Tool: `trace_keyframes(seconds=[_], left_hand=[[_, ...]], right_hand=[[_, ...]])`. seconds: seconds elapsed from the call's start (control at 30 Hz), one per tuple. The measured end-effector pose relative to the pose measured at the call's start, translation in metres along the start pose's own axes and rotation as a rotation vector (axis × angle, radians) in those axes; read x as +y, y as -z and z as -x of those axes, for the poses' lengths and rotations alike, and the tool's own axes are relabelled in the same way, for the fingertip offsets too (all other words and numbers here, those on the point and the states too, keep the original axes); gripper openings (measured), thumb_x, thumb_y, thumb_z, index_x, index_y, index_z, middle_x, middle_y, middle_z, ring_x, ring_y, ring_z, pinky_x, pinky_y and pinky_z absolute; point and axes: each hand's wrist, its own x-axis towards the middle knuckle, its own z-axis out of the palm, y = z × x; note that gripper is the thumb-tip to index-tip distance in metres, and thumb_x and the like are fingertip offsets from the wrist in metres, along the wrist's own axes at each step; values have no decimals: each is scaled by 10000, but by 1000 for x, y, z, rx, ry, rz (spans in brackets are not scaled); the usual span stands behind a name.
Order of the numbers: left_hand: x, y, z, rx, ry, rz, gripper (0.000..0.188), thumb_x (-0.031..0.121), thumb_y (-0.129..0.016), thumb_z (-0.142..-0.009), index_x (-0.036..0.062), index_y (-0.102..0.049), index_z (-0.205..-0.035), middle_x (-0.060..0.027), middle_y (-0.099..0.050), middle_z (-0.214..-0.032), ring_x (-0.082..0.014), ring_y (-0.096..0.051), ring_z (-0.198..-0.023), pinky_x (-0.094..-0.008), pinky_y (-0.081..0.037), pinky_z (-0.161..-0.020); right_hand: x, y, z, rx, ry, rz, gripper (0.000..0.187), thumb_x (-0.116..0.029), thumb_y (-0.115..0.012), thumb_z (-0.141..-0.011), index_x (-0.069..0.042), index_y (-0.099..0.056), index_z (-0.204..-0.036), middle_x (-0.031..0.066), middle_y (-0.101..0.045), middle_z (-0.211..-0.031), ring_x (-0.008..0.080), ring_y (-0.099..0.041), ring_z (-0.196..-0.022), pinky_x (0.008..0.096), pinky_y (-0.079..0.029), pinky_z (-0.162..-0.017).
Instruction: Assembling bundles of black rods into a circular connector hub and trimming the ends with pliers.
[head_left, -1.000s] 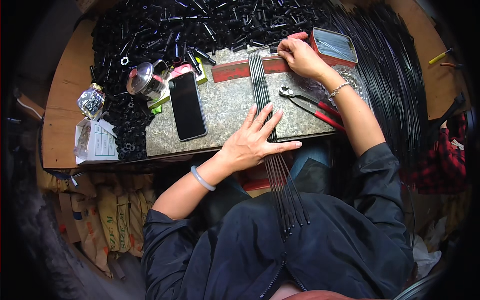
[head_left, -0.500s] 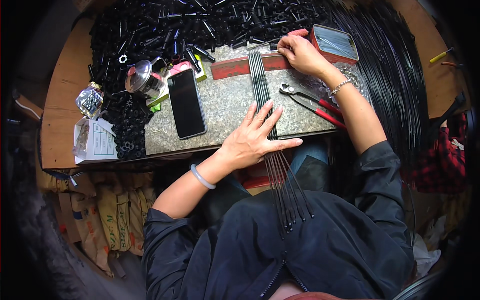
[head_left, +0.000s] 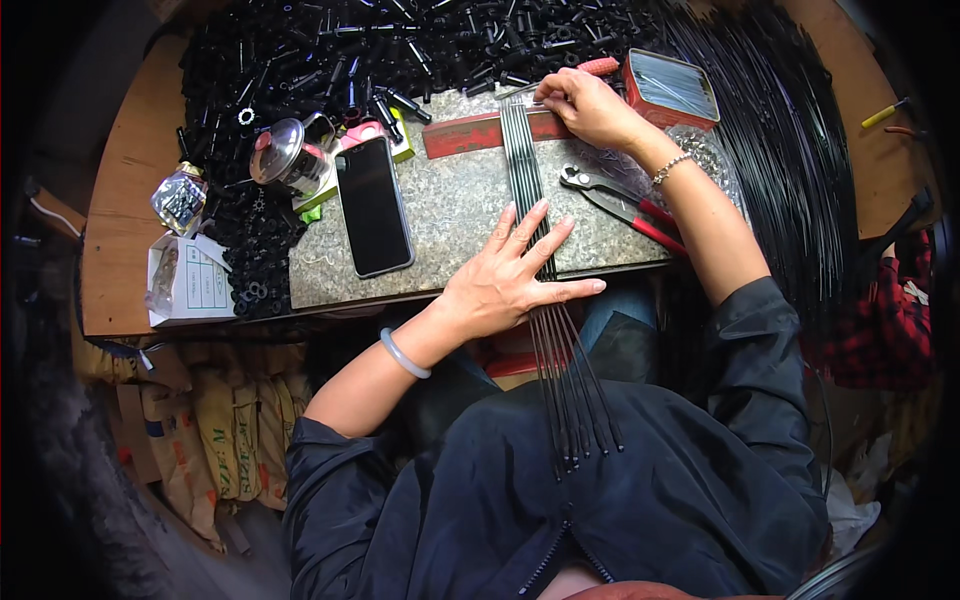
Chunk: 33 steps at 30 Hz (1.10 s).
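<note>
A row of thin black rods or cables (head_left: 521,160) runs from a red bar (head_left: 465,137) over the stone slab's front edge, its knobbed ends fanned above my lap. My left hand (head_left: 500,275) lies flat across the row with fingers spread. By the far ends of the row, at the bar, the fingertips of my right hand (head_left: 595,108) are pinched together. Whatever they hold is too small to make out. Red-handled cutters (head_left: 625,212) lie on the slab below my right forearm. Behind my right hand shows a red grip (head_left: 600,66).
A phone (head_left: 375,210) and a lidded glass jar (head_left: 290,155) are on the left. Black tubular parts (head_left: 300,60) heap up at the back. A red tin (head_left: 662,114) holds thin metal pins. Long black rods (head_left: 770,150) cover the right side. A white box (head_left: 190,285) stands front left.
My right hand has shifted left along the red bar, closer to the row's far ends. The cutters have moved slightly. My left hand stays flat on the row.
</note>
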Motion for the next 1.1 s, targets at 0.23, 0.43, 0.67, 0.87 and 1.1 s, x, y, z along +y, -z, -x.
trace_keyframes(seconds=[0.23,0.43,0.67,0.87,1.1], left_hand=[[1,1,-1,1,18,50,660,130,-588,-748,486,-422,-1278,-154,-335,-1394,-464,-322,-1258,-610,-324,-978],[2,1,1,15,44,-33,554,276,-598,-796,484,-422,-1278,-158,-326,-1394,-479,-328,-1243,-620,-323,-971],[-2,0,-1,53,21,43,532,203,-488,-828,460,-421,-1289,-196,-362,-1353,-496,-372,-1205,-615,-345,-961],[-4,-1,-1,48,8,36,536,194,-501,-819,449,-433,-1286,-203,-366,-1345,-502,-364,-1208,-603,-348,-969],[-2,-1,0,64,22,64,553,198,-519,-812,444,-422,-1298,-205,-381,-1332,-495,-366,-1210,-595,-349,-972]], right_hand=[[-3,-2,-4,-35,32,6,99,-61,-574,-809,-29,-601,-898,114,-589,-821,256,-573,-797,342,-459,-739],[-9,2,-10,-76,17,-23,143,-59,-531,-809,-3,-627,-900,179,-623,-844,323,-609,-824,375,-479,-742],[-4,-1,-14,-106,4,-121,79,-57,-559,-830,-20,-578,-897,89,-553,-794,214,-542,-755,307,-448,-722],[-6,-11,-16,-52,67,-126,148,-53,-528,-850,-34,-523,-996,110,-508,-933,221,-541,-869,318,-446,-795],[-9,22,-16,281,117,19,158,-138,-597,-841,-29,-575,-953,114,-551,-888,239,-577,-788,330,-469,-734]])
